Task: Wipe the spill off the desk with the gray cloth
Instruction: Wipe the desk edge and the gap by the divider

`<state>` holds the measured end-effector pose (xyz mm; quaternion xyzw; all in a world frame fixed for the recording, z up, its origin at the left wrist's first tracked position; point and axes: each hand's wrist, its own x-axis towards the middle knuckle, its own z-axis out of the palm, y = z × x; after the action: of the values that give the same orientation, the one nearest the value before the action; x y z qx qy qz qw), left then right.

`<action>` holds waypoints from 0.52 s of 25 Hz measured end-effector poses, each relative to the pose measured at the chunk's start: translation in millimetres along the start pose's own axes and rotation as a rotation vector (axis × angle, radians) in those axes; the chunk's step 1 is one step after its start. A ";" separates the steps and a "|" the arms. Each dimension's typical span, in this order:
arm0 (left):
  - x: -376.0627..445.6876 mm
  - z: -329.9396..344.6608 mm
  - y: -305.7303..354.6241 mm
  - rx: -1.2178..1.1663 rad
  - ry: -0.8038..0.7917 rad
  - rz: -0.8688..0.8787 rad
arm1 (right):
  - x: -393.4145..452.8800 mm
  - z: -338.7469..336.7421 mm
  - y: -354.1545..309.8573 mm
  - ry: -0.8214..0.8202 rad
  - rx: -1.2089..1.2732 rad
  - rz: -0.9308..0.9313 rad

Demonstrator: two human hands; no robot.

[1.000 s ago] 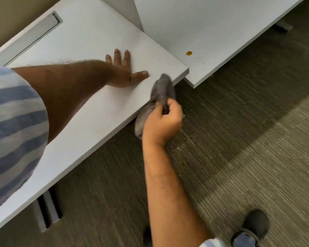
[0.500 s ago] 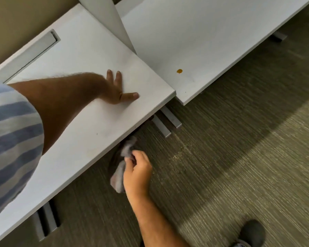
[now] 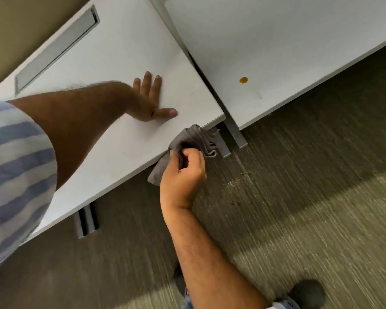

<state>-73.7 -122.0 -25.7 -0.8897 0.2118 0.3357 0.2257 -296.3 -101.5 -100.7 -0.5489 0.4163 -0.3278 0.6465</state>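
Observation:
A small orange-brown spill (image 3: 243,80) sits on the right white desk (image 3: 276,41), close to its front edge. My right hand (image 3: 183,172) grips the bunched gray cloth (image 3: 194,138) at the front edge of the left desk (image 3: 112,52), near that desk's right corner and to the lower left of the spill. The cloth's folds stick up past the edge, and a flap hangs below my fingers. My left hand (image 3: 147,101) lies flat on the left desk, fingers spread, holding nothing.
A gray recessed cable slot (image 3: 56,50) runs along the left desk's back. A narrow gap and gray metal legs (image 3: 236,134) separate the two desks. Crumbs (image 3: 239,181) lie on the carpet below. A dark shoe (image 3: 308,291) shows at the lower right.
My right hand dropped with the cloth below the desk edge, then rose again to the edge near the corner. The left hand stayed flat on the desk.

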 end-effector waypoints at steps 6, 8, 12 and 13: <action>-6.1 5.2 -0.9 -0.094 0.012 0.053 | -49.4 14.0 8.1 -0.406 -0.095 0.060; -5.3 2.8 -1.2 -0.102 -0.002 0.052 | -36.5 1.1 6.0 -0.422 -0.018 0.143; -1.3 3.0 -4.6 -0.111 -0.005 0.062 | 16.8 -41.1 -24.8 -0.312 0.367 0.497; 0.2 4.2 -6.5 -0.122 -0.014 0.069 | 38.1 -53.1 -34.6 -0.287 0.439 0.546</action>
<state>-72.2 -114.5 -26.9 -0.8915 0.2197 0.3621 0.1606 -326.2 -164.5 -76.2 -0.3064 0.3724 -0.1447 0.8640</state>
